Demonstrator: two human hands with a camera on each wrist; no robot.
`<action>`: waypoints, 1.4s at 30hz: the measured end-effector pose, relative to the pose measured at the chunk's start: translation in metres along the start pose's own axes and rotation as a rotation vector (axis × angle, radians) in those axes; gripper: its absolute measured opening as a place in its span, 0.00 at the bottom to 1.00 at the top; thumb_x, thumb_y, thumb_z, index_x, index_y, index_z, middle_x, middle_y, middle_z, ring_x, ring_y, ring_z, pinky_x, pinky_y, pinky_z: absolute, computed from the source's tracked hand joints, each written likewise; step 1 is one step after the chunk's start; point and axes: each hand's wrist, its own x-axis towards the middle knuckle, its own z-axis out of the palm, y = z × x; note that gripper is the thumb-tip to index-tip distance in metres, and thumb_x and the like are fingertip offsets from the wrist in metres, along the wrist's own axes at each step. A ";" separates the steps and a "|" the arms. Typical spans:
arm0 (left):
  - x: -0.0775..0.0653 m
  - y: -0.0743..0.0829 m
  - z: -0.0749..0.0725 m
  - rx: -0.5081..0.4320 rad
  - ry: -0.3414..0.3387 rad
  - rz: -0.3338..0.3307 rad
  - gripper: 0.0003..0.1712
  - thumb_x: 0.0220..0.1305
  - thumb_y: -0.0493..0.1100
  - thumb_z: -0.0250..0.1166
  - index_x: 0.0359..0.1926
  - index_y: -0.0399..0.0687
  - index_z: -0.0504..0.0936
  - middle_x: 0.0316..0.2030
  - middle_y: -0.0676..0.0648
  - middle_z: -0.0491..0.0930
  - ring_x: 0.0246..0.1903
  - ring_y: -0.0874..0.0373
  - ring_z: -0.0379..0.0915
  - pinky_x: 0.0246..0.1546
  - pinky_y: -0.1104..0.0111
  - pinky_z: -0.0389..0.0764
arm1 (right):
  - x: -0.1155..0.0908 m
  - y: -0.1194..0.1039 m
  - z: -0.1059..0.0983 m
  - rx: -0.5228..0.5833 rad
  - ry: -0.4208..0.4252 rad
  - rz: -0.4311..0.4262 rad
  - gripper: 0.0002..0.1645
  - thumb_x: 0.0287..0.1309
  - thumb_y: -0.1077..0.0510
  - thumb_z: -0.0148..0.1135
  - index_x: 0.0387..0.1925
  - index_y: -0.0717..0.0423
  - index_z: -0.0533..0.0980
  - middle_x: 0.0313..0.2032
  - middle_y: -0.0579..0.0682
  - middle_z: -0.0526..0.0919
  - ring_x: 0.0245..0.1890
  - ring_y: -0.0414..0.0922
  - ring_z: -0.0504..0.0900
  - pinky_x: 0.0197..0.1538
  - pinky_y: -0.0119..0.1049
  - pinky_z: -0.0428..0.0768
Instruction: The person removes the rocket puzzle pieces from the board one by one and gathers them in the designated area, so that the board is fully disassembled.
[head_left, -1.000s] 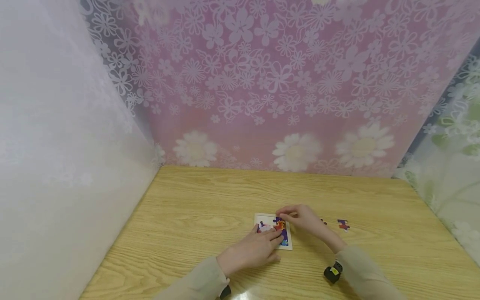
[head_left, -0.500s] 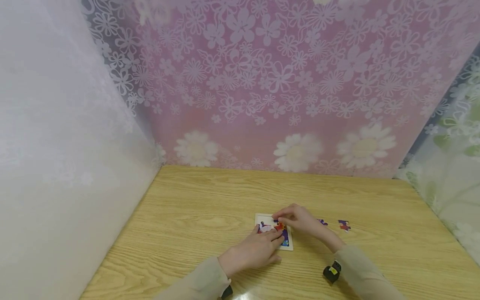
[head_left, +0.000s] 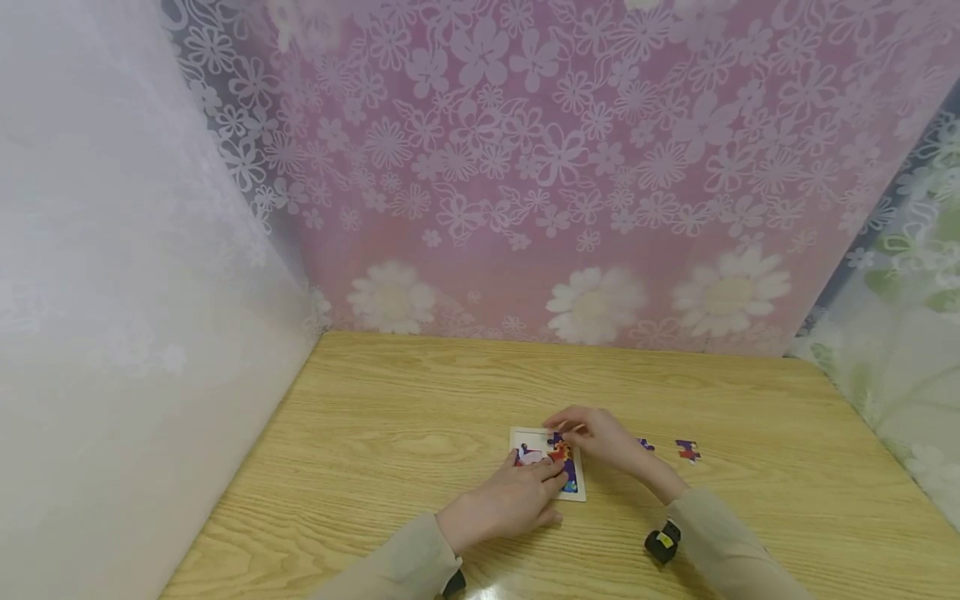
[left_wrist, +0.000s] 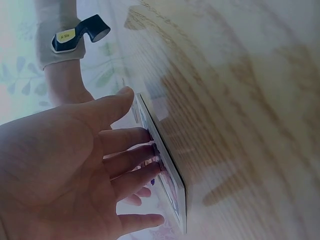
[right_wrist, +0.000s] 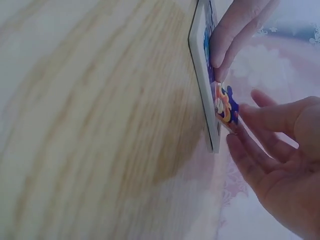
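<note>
A small jigsaw puzzle board (head_left: 529,439) with a pale rim lies flat on the table, partly filled with colourful pieces. My left hand (head_left: 506,498) rests on its lower part, its extended fingertips (left_wrist: 152,167) touching the pieces. At the board's upper right, my right hand (head_left: 603,439) pinches a purple, orange and yellow puzzle piece (right_wrist: 228,107) between thumb and fingers. That piece stands tilted off the board in the right wrist view. The left hand covers much of the lower pieces.
Two loose puzzle pieces lie right of the board: one purple piece (head_left: 645,445), partly behind the right wrist, and a red and purple piece (head_left: 687,451). The wooden table (head_left: 405,400) meets a floral curtain (head_left: 480,208) at the back.
My right hand shifts slightly left over the board with the piece, then back a little to the right. My left hand stays in place on the board.
</note>
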 end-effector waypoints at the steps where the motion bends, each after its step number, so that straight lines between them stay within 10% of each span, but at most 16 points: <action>1: 0.000 0.000 0.000 -0.001 -0.002 -0.001 0.36 0.73 0.62 0.56 0.75 0.54 0.67 0.76 0.53 0.61 0.74 0.58 0.59 0.68 0.42 0.67 | 0.000 0.000 0.000 0.001 0.008 -0.003 0.20 0.65 0.73 0.59 0.54 0.56 0.83 0.51 0.55 0.86 0.47 0.53 0.85 0.51 0.49 0.85; 25: -0.002 0.000 -0.002 -0.020 0.006 0.001 0.35 0.74 0.60 0.57 0.75 0.54 0.67 0.75 0.53 0.62 0.73 0.58 0.59 0.69 0.43 0.66 | -0.009 0.008 -0.009 0.147 0.097 0.184 0.14 0.67 0.64 0.63 0.53 0.56 0.84 0.49 0.52 0.88 0.47 0.49 0.85 0.47 0.37 0.82; 42: -0.003 0.000 -0.002 -0.036 0.000 -0.005 0.35 0.74 0.60 0.57 0.76 0.55 0.66 0.76 0.54 0.61 0.74 0.59 0.58 0.69 0.42 0.65 | -0.025 0.010 -0.033 0.168 0.138 0.250 0.15 0.70 0.64 0.59 0.55 0.58 0.83 0.53 0.59 0.85 0.53 0.56 0.84 0.51 0.46 0.85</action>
